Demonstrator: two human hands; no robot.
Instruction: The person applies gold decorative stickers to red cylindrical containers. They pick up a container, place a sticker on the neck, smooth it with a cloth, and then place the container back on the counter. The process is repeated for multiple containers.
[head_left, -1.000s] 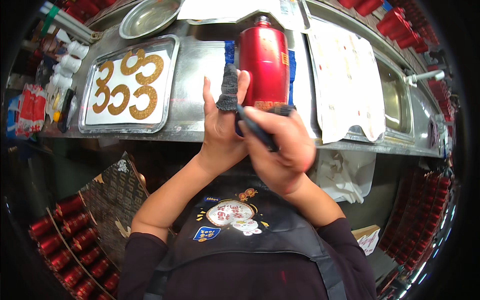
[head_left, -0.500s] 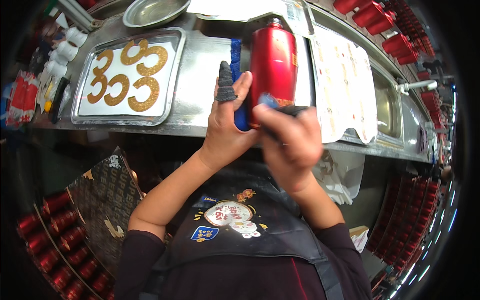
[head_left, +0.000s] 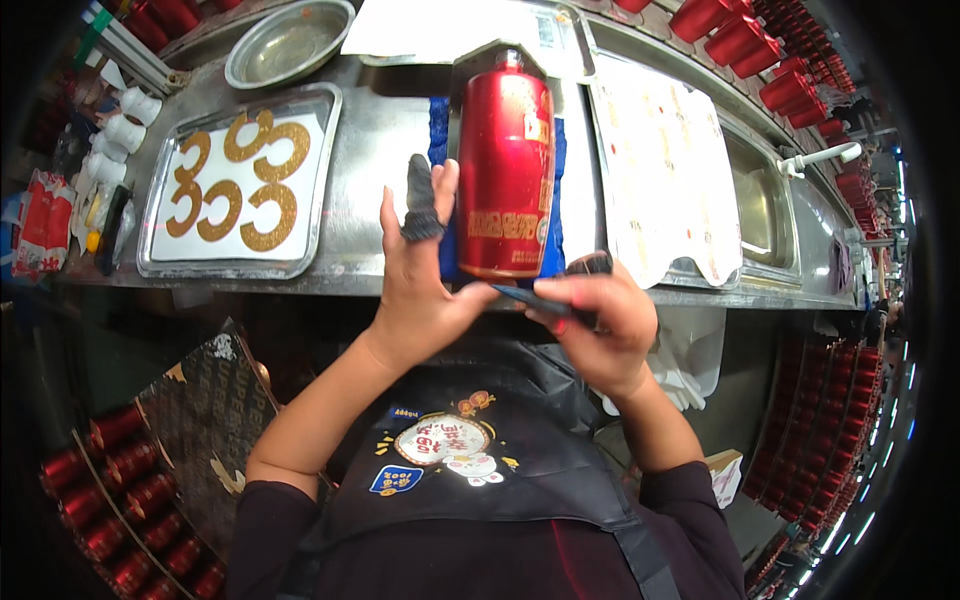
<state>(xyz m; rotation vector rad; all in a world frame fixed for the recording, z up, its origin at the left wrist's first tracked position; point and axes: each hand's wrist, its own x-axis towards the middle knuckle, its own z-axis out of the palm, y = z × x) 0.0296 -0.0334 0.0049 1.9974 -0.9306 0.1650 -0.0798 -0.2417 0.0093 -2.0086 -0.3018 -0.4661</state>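
Red bottle lies lengthwise, neck to the far side

The glossy red metal bottle with gold printing [head_left: 505,170] lies in the middle of the counter, its long axis running near to far. Its narrow neck points far, beside a grey angular frame [head_left: 470,60], and its broad base faces the person. Strips of a blue cloth [head_left: 438,125] show along both sides of the bottle.

The left hand [head_left: 415,275] is open at the bottle's near left, fingers spread and pointing far, one wearing a black wrap [head_left: 421,190]. The right hand [head_left: 605,325], fingers closed, grips a slim dark pointed tool [head_left: 545,303]. The tool's tip points left, close to the left thumb; whether they touch cannot be told.

The surface is a stainless-steel counter [head_left: 380,130]. On the left sits a rectangular metal tray [head_left: 225,269] with gold C-shaped pieces [head_left: 290,210] on a white sheet [head_left: 210,252]; a round metal basin [head_left: 290,45] stands beyond. To the right come white printed paper [head_left: 665,170] and a steel sink [head_left: 750,180]. Rows of red containers [head_left: 815,430] fill the room's right side.

The bottle's base lies close to the counter's near edge. Steel shows between tray and cloth, with a narrower strip between cloth and paper.
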